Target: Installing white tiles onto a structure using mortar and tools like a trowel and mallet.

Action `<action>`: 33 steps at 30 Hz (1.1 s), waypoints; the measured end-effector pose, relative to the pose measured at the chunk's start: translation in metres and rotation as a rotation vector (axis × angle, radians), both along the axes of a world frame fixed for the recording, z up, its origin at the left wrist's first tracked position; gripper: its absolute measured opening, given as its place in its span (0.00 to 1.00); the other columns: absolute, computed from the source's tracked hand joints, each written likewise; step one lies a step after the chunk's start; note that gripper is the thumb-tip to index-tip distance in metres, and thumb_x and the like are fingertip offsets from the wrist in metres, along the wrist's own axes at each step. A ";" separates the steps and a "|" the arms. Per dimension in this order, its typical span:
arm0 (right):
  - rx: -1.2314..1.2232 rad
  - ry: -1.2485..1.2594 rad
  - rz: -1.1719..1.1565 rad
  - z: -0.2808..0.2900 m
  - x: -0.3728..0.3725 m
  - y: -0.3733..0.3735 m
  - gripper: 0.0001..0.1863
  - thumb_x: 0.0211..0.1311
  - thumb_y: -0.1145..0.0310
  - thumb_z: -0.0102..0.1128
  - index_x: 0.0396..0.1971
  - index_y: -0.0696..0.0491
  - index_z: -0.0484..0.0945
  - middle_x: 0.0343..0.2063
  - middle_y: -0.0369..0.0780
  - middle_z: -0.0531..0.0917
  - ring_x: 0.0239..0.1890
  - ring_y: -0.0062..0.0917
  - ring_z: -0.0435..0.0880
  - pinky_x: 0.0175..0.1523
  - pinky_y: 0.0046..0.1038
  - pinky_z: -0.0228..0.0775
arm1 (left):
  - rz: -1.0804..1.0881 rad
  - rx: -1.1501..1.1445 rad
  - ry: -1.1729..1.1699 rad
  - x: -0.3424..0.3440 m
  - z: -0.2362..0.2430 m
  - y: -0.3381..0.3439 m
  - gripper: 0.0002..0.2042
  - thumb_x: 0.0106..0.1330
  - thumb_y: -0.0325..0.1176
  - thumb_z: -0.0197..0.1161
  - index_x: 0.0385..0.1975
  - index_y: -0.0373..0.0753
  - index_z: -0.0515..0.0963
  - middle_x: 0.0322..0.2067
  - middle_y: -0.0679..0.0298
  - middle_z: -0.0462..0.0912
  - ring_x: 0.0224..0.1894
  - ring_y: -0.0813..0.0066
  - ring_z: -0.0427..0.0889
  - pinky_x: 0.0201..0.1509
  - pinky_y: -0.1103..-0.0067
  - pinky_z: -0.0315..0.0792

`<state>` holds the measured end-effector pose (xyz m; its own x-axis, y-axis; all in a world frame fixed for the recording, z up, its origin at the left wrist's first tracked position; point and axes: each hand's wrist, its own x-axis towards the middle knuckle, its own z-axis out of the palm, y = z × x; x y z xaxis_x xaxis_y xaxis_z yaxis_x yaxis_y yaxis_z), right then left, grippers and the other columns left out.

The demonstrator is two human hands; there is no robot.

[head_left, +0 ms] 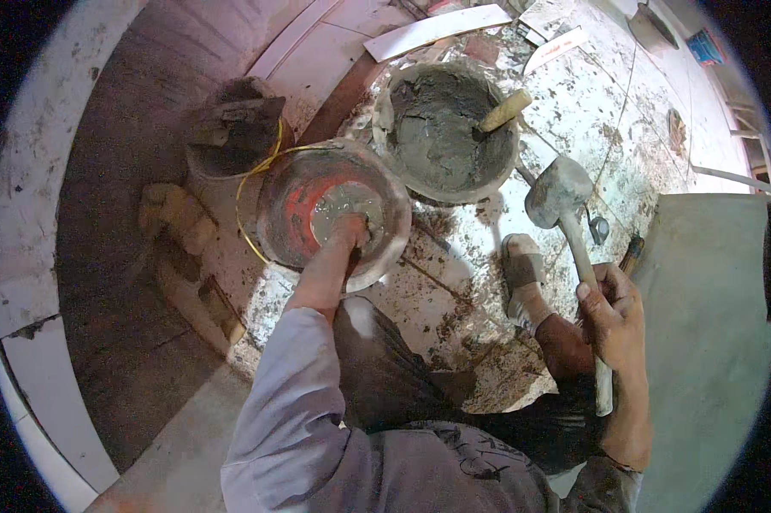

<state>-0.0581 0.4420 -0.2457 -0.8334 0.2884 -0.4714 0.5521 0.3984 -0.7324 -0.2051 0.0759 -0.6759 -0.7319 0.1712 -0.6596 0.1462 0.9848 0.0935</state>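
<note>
My right hand (pixel 612 316) is wrapped round the wooden handle of a rubber mallet (pixel 560 191), whose grey, dirt-smeared head points up and away from me. My left hand (pixel 349 229) reaches down into a round bucket (pixel 396 190) with a red patch on its inner wall. Cloudy grey water (pixel 334 203) lies in the bottom of it, and the fingers of that hand are hidden there. Just beyond, to the right, stands a tub (pixel 384 111) of wet grey mortar (pixel 441 141). A tool with a pale wooden handle (pixel 507 111) sticks out of the mortar.
A dark bucket (pixel 219 162) with a yellow cord (pixel 247 179) stands at the left. Pale tile strips (pixel 437 32) lie at the back. Mortar crumbs cover the tiled floor (pixel 437 274). My sandalled foot (pixel 524 274) is below the mallet head, and a large grey-green slab (pixel 702 342) is at the right.
</note>
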 end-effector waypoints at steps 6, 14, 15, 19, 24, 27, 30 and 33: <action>0.038 -0.014 0.031 0.002 -0.004 0.006 0.11 0.59 0.65 0.59 0.31 0.59 0.73 0.20 0.34 0.71 0.24 0.16 0.66 0.30 0.23 0.58 | 0.155 0.205 0.104 0.018 0.032 -0.003 0.19 0.54 0.35 0.57 0.44 0.34 0.79 0.44 0.45 0.80 0.51 0.49 0.78 0.55 0.65 0.73; -0.035 0.009 0.037 -0.002 -0.005 0.003 0.10 0.58 0.68 0.59 0.32 0.60 0.74 0.20 0.35 0.73 0.25 0.16 0.67 0.30 0.23 0.59 | 0.150 0.107 -0.064 0.015 0.061 0.003 0.19 0.58 0.39 0.55 0.44 0.34 0.79 0.48 0.45 0.79 0.53 0.53 0.77 0.56 0.65 0.71; -0.023 -0.007 0.050 -0.003 -0.006 0.004 0.10 0.58 0.68 0.59 0.32 0.60 0.74 0.21 0.35 0.73 0.25 0.17 0.67 0.31 0.23 0.60 | 0.135 0.127 -0.064 0.015 0.062 0.002 0.19 0.58 0.39 0.55 0.44 0.34 0.79 0.48 0.45 0.79 0.53 0.53 0.77 0.56 0.65 0.71; 0.053 -0.008 0.131 -0.014 -0.015 0.007 0.10 0.58 0.69 0.59 0.33 0.60 0.74 0.20 0.35 0.73 0.23 0.16 0.69 0.29 0.22 0.62 | 0.220 0.111 -0.031 0.014 0.072 -0.001 0.20 0.59 0.43 0.55 0.46 0.37 0.78 0.46 0.47 0.80 0.52 0.51 0.78 0.57 0.63 0.71; 0.111 -0.005 0.223 -0.036 -0.038 0.005 0.10 0.58 0.69 0.59 0.34 0.60 0.73 0.20 0.33 0.73 0.22 0.15 0.69 0.26 0.22 0.61 | 0.260 0.088 0.132 0.021 0.086 -0.005 0.24 0.60 0.46 0.56 0.51 0.37 0.76 0.48 0.48 0.79 0.52 0.49 0.77 0.58 0.62 0.69; 0.184 -0.095 0.245 -0.039 -0.046 0.000 0.13 0.57 0.68 0.60 0.33 0.63 0.73 0.22 0.45 0.78 0.25 0.28 0.76 0.34 0.31 0.68 | 0.344 0.184 0.453 0.031 0.095 -0.010 0.24 0.60 0.48 0.57 0.50 0.36 0.76 0.46 0.47 0.80 0.51 0.48 0.77 0.57 0.63 0.70; 0.300 -0.044 0.326 -0.040 -0.048 0.001 0.14 0.55 0.67 0.62 0.33 0.62 0.73 0.24 0.49 0.78 0.27 0.36 0.78 0.35 0.34 0.69 | 0.392 0.328 0.489 0.035 0.113 -0.027 0.24 0.61 0.48 0.56 0.50 0.36 0.75 0.44 0.47 0.81 0.49 0.48 0.78 0.55 0.64 0.71; 0.415 0.030 0.404 -0.051 -0.052 0.014 0.13 0.54 0.66 0.62 0.32 0.61 0.73 0.22 0.48 0.77 0.26 0.37 0.76 0.33 0.36 0.67 | 0.381 0.577 0.594 0.033 0.134 -0.048 0.23 0.62 0.48 0.56 0.47 0.35 0.77 0.42 0.47 0.81 0.48 0.48 0.79 0.54 0.64 0.71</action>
